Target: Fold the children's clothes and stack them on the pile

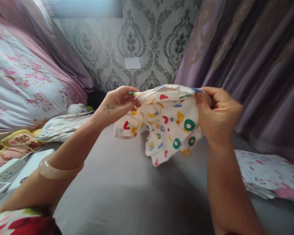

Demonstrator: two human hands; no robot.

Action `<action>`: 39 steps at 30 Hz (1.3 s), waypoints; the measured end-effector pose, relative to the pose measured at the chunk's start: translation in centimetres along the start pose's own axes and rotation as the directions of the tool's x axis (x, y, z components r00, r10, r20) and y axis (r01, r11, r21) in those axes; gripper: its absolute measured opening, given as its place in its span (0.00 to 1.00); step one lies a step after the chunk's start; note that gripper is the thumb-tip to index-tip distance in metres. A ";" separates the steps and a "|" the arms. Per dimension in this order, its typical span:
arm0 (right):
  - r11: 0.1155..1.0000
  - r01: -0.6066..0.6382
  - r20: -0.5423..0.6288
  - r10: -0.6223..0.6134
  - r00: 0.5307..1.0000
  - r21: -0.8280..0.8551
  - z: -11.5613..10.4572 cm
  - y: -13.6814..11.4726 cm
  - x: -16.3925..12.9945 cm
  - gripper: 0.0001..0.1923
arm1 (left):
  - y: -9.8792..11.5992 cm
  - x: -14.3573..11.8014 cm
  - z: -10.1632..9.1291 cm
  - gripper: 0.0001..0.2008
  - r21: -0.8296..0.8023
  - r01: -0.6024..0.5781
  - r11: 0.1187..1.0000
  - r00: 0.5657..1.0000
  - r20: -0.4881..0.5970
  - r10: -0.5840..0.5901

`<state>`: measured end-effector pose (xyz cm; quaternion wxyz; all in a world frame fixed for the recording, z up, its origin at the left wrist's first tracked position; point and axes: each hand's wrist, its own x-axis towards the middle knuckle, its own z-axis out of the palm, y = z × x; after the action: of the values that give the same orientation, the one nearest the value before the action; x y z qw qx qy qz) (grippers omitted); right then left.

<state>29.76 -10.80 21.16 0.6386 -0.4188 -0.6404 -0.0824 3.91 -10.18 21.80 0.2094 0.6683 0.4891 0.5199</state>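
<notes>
A small white child's garment (pixel 170 130), printed with red, green, yellow and blue shapes, hangs in the air between my two hands. Pinched in the fingers of my left hand (pixel 120 104) is one end of its upper edge. My right hand (pixel 217 112) is closed on the other end, its thumb pressing the cloth. The upper edge is drawn out between the hands, while the lower part falls in loose folds above the grey sheet (pixel 127 195). Whether it is a top or shorts I cannot tell.
A folded stack of printed cloth (pixel 267 173) lies at the right. On the left are a crumpled pale cloth (pixel 63 125), a yellow cushion (pixel 17 147), a power strip (pixel 7 173) and floral bedding (pixel 26 78). Purple curtains (pixel 222 65) hang before the patterned wall (pixel 152 42).
</notes>
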 end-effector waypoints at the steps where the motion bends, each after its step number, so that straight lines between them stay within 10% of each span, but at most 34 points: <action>1: 0.998 0.058 -0.018 -0.058 0.998 -0.034 -0.8 -1.1 0.6 0.13 | 0.2 -0.5 -0.2 0.17 -0.002 0.007 1.000 1.000 0.007 -0.007; 4: 0.988 0.114 -0.029 -0.117 0.993 -0.107 -2.5 -3.8 0.9 0.14 | 0.8 -1.9 -1.3 0.12 0.021 0.051 0.998 0.999 0.017 -0.051; 9: 0.992 -0.127 0.201 0.128 0.971 -0.019 -2.3 -1.8 -1.6 0.14 | -0.4 -3.3 -3.9 0.15 0.051 0.167 0.985 0.952 0.250 -0.175; 16: 0.775 -0.631 0.632 0.467 0.618 0.044 0.8 5.2 -6.1 0.24 | -7.8 -4.7 -0.3 0.16 -0.235 0.278 0.931 0.909 0.377 -0.176; 22: 0.679 -0.733 0.786 0.481 0.388 -0.053 0.2 8.3 -7.4 0.22 | -10.7 -5.0 4.3 0.18 -0.475 0.527 0.705 0.842 0.405 -0.356; 39: 0.612 -0.790 0.802 0.482 0.352 -0.021 -1.4 9.4 -7.4 0.21 | -10.8 -4.4 5.9 0.16 -0.457 0.586 0.669 0.803 0.438 -0.404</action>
<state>35.61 -8.92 10.76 0.3620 -0.5025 -0.6216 0.4797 4.62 -7.94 8.92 0.6062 0.4836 0.4366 0.4560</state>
